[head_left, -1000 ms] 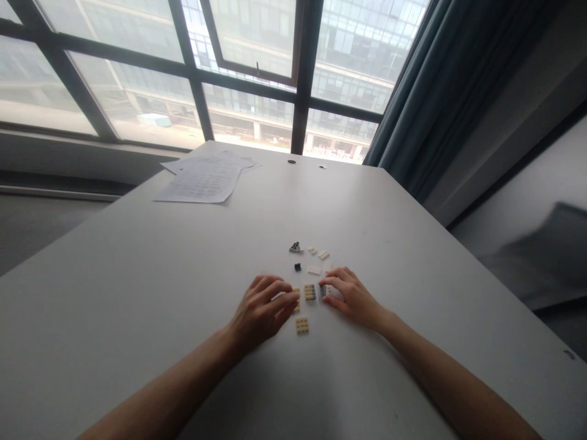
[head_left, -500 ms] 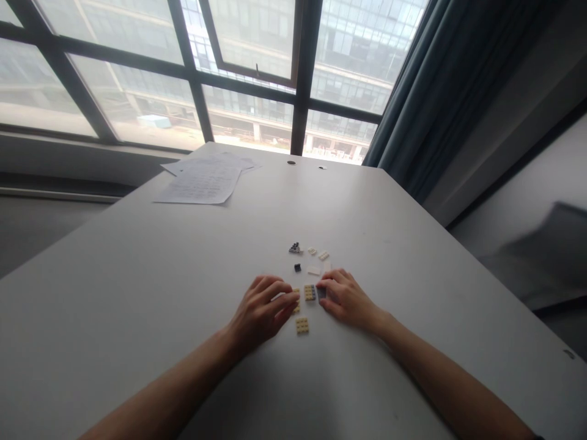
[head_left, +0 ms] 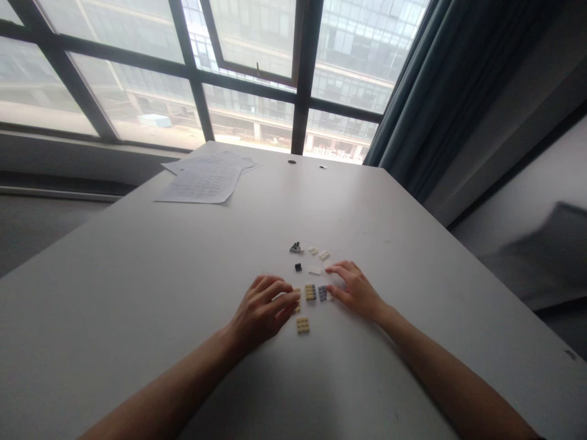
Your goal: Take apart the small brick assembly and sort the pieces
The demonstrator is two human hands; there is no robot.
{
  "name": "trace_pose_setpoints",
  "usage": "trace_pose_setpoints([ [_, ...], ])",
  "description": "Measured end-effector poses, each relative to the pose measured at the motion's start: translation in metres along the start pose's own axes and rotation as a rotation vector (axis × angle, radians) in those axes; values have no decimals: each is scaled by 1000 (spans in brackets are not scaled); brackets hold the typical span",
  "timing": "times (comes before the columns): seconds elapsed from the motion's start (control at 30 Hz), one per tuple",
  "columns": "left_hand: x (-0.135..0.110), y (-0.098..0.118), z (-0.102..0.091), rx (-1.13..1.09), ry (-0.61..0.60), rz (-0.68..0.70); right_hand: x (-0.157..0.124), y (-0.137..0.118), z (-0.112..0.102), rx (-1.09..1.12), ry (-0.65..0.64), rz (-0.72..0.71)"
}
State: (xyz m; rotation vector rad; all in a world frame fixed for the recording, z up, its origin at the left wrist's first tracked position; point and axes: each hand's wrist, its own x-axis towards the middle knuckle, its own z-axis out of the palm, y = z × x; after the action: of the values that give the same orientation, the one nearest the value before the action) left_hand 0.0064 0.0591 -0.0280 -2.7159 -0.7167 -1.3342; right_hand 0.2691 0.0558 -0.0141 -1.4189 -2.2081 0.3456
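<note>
My left hand [head_left: 266, 308] is closed, its fingertips and thumb at a tan toy brick plate [head_left: 296, 309] that they partly cover. A second tan brick plate [head_left: 302, 325] lies just below that hand. Between the two hands is a studded piece, tan on the left and grey-blue on the right [head_left: 310, 292]. My right hand [head_left: 355, 290] has its fingers spread, with thumb and index apart. By its thumb lies a grey-blue brick plate [head_left: 322, 293], and a small white piece [head_left: 329, 296] shows partly under the hand.
Beyond the hands lie a black piece [head_left: 298, 267], a black-and-white assembled piece [head_left: 295, 247], a smooth white piece [head_left: 315, 270] and two small white studded plates [head_left: 324, 255]. Paper sheets [head_left: 197, 183] lie at the table's far left, before the window. A dark curtain [head_left: 403, 134] hangs at right.
My right hand has drawn back slightly to the right and opened, letting go of the grey-blue plate, which now shows its studs. My left hand stays where it was.
</note>
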Motion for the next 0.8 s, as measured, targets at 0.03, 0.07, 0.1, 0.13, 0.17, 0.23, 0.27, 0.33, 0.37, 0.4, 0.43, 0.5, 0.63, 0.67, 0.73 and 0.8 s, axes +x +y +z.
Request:
trace_pose_setpoints([
  [0.03, 0, 0, 0, -3, -3, -2, 3, 4, -2, -2, 23, 24],
  [0.07, 0, 0, 0, -6, -5, -3, 6, 9, -4, -5, 41, 48],
  [0.1, 0, 0, -1, -9, -6, -3, 10, 13, -5, -9, 54, 74],
  [0.13, 0, 1, -1, -11, -5, 0, 14, 16, -6, -14, 58, 98],
  [0.17, 1, 1, -2, -11, -5, 0, 18, 19, -6, -20, 55, 121],
  [0.23, 2, 2, -3, -4, -6, 0, 25, 23, -4, -37, 33, 149],
  [0.27, 2, 2, -3, 1, -4, -1, 27, 24, -2, -49, 21, 154],
  [0.33, 3, 3, -4, 11, -2, -3, 30, 25, 2, -73, 10, 149],
  [0.37, 3, 4, -4, 19, -1, -6, 30, 25, 5, -78, 15, 143],
  [0.4, 4, 4, -5, 31, 2, -11, 29, 26, 7, -77, 23, 135],
  [0.43, 5, 4, -5, 50, 5, -20, 28, 26, 9, -69, 34, 128],
  [0.5, 7, 3, -6, 112, 12, -51, 25, 27, 12, -48, 61, 116],
  [0.63, 18, -2, -5, 272, -31, -200, 21, 30, 16, -34, 101, 115],
  [0.67, 23, -3, -4, 302, -70, -244, 21, 30, 17, -34, 107, 116],
  [0.73, 34, -3, 0, 339, -175, -302, 20, 30, 17, -28, 117, 117],
  [0.8, 46, 0, 7, 362, -282, -321, 20, 30, 17, -10, 137, 121],
])
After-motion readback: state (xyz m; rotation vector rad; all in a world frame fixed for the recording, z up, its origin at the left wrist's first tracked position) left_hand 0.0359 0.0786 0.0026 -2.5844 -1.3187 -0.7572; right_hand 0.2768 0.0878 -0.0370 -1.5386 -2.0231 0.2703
